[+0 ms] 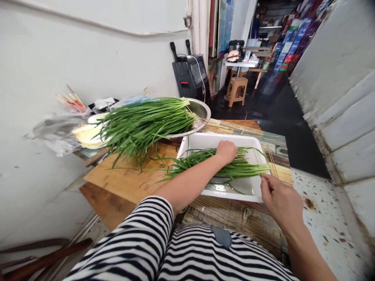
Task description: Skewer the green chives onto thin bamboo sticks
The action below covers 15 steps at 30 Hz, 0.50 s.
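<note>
Green chives lie lengthwise in a white rectangular tray, their pale stem ends toward its right side. My left hand is closed over the upper part of these chives. At the tray's right edge, my right hand is pinched beside the stem ends, with what looks like the tip of a thin stick at its fingertips; most of it is hidden. A large pile of chives rests on a metal bowl behind and left of the tray. Thin sticks lie by the tray's right rim.
A wooden board juts out at the left of the table. Plastic bags and a cup of skewers stand by the wall. Farther back are a black speaker and a brown stool.
</note>
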Motion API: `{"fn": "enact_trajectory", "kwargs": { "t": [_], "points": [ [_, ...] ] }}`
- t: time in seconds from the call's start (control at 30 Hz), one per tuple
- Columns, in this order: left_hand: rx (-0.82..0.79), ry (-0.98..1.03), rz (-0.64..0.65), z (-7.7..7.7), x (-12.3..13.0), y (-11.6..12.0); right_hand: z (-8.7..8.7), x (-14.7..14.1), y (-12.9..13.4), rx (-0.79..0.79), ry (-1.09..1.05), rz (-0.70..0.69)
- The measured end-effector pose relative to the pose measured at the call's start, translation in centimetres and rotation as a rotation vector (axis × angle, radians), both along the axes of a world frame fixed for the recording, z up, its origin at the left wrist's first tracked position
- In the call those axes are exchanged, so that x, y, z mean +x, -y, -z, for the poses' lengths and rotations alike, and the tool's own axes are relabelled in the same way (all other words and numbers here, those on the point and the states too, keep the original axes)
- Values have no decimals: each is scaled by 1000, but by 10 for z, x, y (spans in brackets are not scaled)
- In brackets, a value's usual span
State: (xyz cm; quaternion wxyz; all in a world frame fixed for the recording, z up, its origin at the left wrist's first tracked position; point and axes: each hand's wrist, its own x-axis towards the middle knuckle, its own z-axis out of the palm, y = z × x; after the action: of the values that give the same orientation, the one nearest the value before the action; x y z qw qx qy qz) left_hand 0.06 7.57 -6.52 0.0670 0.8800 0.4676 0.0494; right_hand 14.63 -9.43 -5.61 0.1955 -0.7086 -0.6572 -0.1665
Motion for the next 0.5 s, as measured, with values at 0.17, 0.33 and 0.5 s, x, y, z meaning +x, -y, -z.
{"fn": "enact_trajectory", "kwargs": {
  "t": [0.17,0.33,0.5],
  "points": [
    [67,82,21,-3,2,2,0,0,0,10,1,-6],
    [-191,502,-141,-15,-2,0,-1,1,0,34,-10,-43],
    [-401,829,-181,-18,-3,-1,1,1,0,46,-2,-43]
  ]
}}
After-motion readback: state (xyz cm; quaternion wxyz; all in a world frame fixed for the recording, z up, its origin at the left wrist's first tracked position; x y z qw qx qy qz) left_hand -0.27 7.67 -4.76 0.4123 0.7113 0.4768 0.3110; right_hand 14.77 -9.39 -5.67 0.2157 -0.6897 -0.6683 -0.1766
